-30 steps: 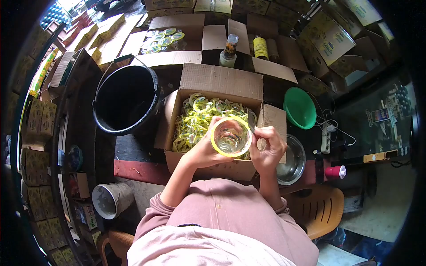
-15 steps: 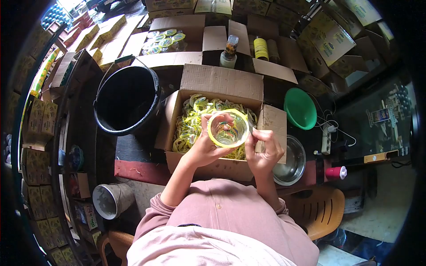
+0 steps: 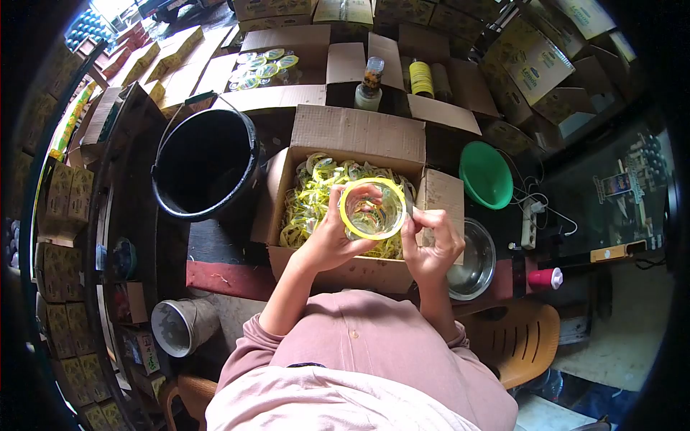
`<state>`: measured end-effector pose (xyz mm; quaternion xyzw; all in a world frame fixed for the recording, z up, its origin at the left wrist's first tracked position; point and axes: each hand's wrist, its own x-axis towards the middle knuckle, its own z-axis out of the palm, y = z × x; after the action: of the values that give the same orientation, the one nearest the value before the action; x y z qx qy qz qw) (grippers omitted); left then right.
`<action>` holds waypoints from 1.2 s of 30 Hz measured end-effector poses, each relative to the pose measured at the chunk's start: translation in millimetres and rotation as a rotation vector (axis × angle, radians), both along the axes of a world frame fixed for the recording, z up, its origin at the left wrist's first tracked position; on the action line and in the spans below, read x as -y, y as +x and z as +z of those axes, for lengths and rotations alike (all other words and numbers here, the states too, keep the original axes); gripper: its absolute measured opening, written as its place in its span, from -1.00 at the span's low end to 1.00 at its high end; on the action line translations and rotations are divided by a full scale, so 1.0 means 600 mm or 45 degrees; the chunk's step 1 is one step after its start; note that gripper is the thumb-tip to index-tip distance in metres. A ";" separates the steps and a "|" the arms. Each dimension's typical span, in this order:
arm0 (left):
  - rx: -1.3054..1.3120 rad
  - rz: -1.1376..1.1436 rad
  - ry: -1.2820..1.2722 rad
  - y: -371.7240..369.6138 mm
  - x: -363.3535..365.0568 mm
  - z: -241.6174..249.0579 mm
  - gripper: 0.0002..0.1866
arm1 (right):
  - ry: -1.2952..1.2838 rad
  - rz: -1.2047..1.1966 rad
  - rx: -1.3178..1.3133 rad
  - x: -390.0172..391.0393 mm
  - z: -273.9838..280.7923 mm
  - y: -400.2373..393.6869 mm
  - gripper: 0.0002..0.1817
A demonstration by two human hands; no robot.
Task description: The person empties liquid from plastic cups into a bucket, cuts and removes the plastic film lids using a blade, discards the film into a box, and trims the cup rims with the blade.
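My left hand (image 3: 325, 235) is wrapped round a clear plastic cup (image 3: 363, 215) with a bright yellow rim, its round end tilted up toward me. Close to the cup's right side, my right hand (image 3: 433, 244) is closed in a pinch. A thin grey blade-like piece (image 3: 410, 201) sticks up from its fingertips beside the rim; its kind cannot be made out. Both hands are over an open cardboard box (image 3: 359, 133) heaped with yellow and clear plastic scraps (image 3: 316, 197).
A black bucket (image 3: 159, 169) stands left of the box. To the right are a green basin (image 3: 486, 176), a metal bowl (image 3: 474, 276) and a power strip (image 3: 529, 233). Behind, another carton holds lidded cups (image 3: 266, 70), near a jar (image 3: 368, 99). A grey pail (image 3: 180, 327) is lower left.
The cup and both hands have shifted slightly to the right. My grip on the cup looks the same, and the right hand's pinch remains closed.
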<state>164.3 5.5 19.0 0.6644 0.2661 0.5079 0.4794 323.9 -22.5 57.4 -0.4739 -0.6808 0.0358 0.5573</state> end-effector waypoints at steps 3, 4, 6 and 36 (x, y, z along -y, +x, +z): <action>-0.072 -0.011 0.061 0.000 0.007 0.008 -0.31 | 0.013 -0.016 0.018 -0.004 -0.004 0.000 -0.83; -0.103 -0.018 0.086 -0.001 0.008 0.011 -0.31 | 0.017 -0.024 0.025 -0.007 -0.006 0.002 -0.83; -0.085 -0.041 0.083 -0.003 0.008 0.010 -0.30 | 0.015 -0.009 0.018 -0.009 -0.006 0.003 -0.83; 0.197 -0.162 -0.145 -0.006 0.005 0.005 -0.26 | -0.101 0.082 -0.193 -0.001 -0.010 -0.005 -0.87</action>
<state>160.7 2.3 22.1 0.6105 0.2139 0.5103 0.5667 321.1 -22.0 51.4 -0.4696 -0.6495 0.1164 0.5866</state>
